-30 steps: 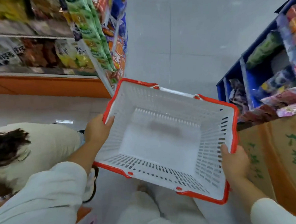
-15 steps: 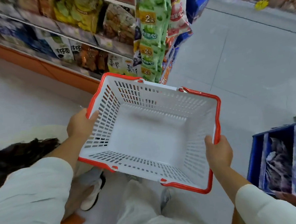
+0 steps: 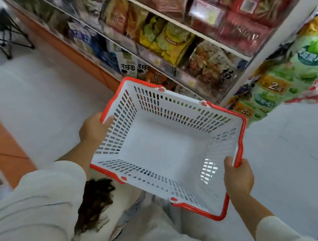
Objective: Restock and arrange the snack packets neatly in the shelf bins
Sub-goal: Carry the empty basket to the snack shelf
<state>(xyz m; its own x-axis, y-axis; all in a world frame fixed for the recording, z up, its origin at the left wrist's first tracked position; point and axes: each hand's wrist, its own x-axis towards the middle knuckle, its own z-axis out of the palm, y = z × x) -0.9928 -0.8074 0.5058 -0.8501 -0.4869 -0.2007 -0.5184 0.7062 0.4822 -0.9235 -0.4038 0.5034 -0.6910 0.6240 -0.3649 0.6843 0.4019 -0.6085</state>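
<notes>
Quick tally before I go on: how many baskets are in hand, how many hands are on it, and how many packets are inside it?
white basket: 1
hands gripping its red rim: 2, the left hand and the right hand
packets inside it: 0
Total: 3

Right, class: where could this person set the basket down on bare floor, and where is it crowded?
Bare floor lies left of the basket, bordered by the orange shelf base. More lies right, below the hanging snack strips. Crowded: the packed shelves ahead, and under the basket, where another person's dark hair shows.
</notes>
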